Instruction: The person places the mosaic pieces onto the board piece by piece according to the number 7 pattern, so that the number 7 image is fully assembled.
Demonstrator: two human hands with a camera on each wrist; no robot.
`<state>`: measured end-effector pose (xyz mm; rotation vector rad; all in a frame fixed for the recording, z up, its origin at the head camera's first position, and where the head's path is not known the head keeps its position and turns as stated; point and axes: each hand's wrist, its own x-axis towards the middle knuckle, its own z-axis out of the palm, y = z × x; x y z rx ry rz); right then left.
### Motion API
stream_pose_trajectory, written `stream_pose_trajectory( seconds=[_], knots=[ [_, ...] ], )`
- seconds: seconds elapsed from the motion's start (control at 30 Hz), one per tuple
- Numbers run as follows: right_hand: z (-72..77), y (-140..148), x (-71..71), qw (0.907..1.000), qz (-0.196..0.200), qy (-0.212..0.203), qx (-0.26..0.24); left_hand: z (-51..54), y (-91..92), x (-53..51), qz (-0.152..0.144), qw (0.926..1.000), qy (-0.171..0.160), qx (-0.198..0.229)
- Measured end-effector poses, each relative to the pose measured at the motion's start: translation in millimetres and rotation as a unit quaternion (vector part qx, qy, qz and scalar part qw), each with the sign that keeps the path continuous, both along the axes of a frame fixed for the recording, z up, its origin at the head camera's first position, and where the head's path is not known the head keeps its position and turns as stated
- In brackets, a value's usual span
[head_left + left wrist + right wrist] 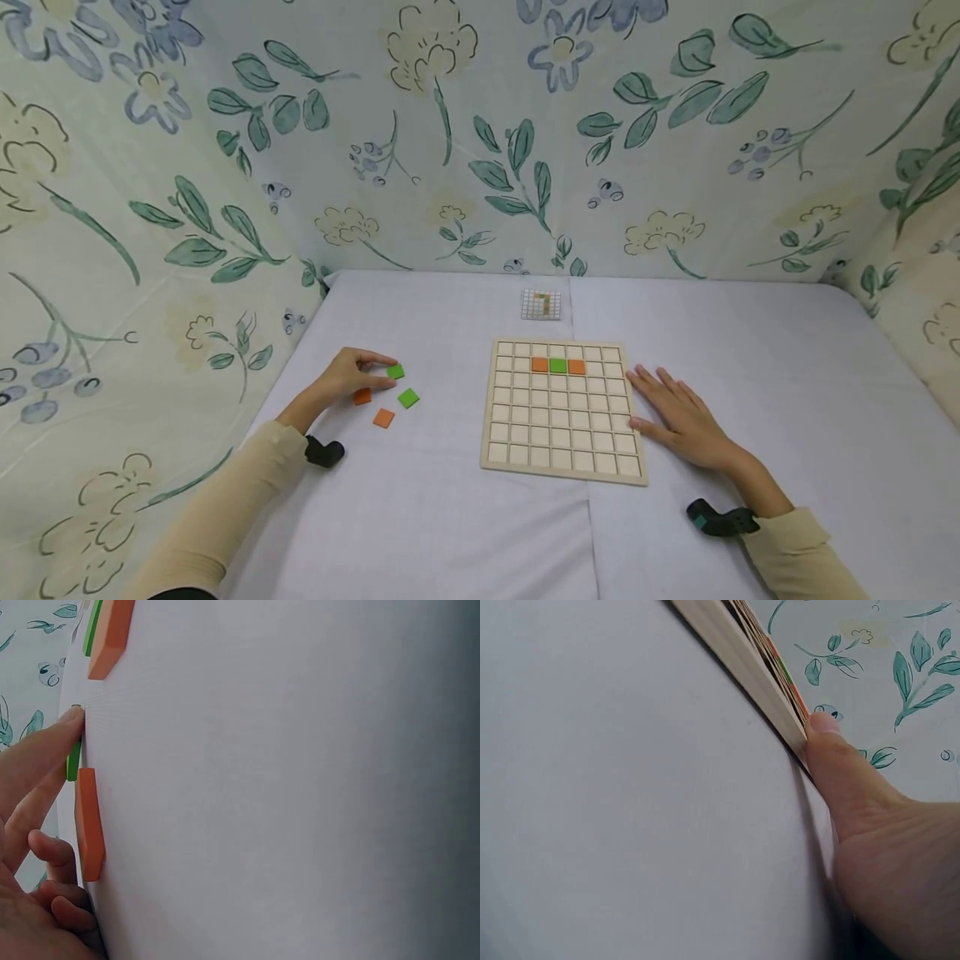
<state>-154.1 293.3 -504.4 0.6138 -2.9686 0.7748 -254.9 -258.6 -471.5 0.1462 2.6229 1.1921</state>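
The left hand has its thumb and index finger at a green tile on the table's left; in the left wrist view the fingertips touch that green tile. Beside the hand lie an orange tile, a second orange tile and another green tile. The wooden grid board bears an orange, a green and an orange tile in a row near its top. The right hand lies spread, its thumb and fingertips touching the board's right edge.
Behind the board sits a small gridded pattern card with orange and green squares. A white cloth covers the table, with a crease below the board. Floral fabric hangs behind and at the sides.
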Motion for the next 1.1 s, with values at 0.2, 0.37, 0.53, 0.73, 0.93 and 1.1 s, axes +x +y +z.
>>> stream_pose_trajectory(
  seconds=[0.2, 0.37, 0.53, 0.73, 0.93, 1.1],
  knots=[
    [0.1, -0.1, -0.1, 1.0000, 0.001, 0.003, -0.002, -0.1, 0.9, -0.5, 0.002, 1.0000, 0.002, -0.003],
    [0.3, 0.3, -0.3, 1.0000, 0.001, 0.004, 0.000, -1.0, 0.3, -0.7, -0.002, 0.9999, 0.009, -0.004],
    [0.8, 0.8, -0.1, 1.0000, 0.002, 0.003, -0.001, -1.4, -1.4, -1.3, -0.012, 0.9998, 0.013, -0.009],
    [1.3, 1.3, -0.1, 0.9999, 0.005, 0.009, -0.002, -0.3, -1.8, -1.6, -0.013, 0.9996, 0.020, -0.015],
    [0.7, 1.3, 0.7, 0.9999, 0.004, 0.011, -0.006, -2.0, -2.6, -2.4, -0.013, 0.9996, 0.022, -0.014],
    [0.0, 0.1, 0.9, 0.9999, 0.004, 0.012, -0.007, -2.5, -4.1, -1.6, -0.002, 0.9996, 0.021, -0.017]
  ],
)
